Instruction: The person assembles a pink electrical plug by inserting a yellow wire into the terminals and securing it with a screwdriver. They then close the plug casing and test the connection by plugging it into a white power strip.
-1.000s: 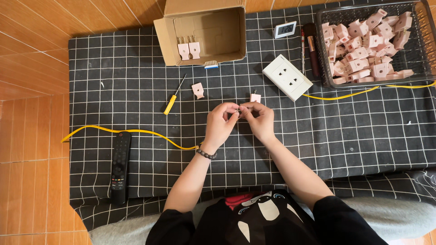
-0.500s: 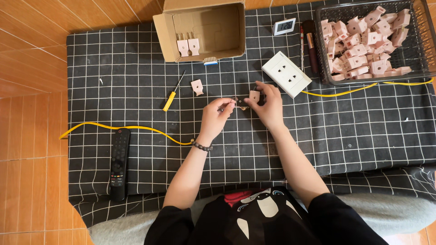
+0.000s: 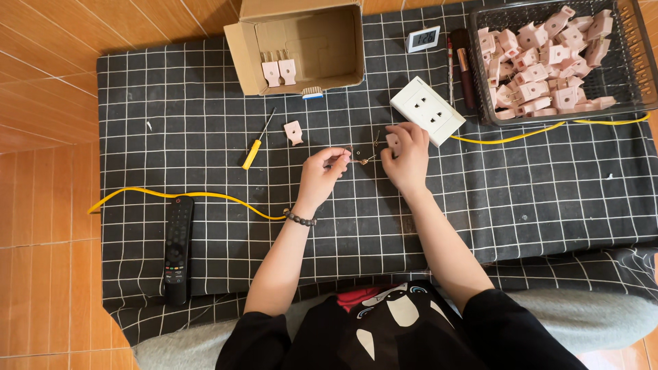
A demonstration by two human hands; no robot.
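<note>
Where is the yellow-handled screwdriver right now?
In the head view, the screwdriver lies on the checked cloth, left of the left hand, below the cardboard box.

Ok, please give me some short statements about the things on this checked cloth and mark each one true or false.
1. The cardboard box holds two pink plug pieces. True.
2. The yellow-handled screwdriver is in the right hand. False: it lies on the cloth, untouched.
3. The wire basket is full of pink plug pieces. True.
4. The black remote control lies inside the box. False: it lies on the cloth at the left.
5. The left hand pinches a small metal part. True.
</note>
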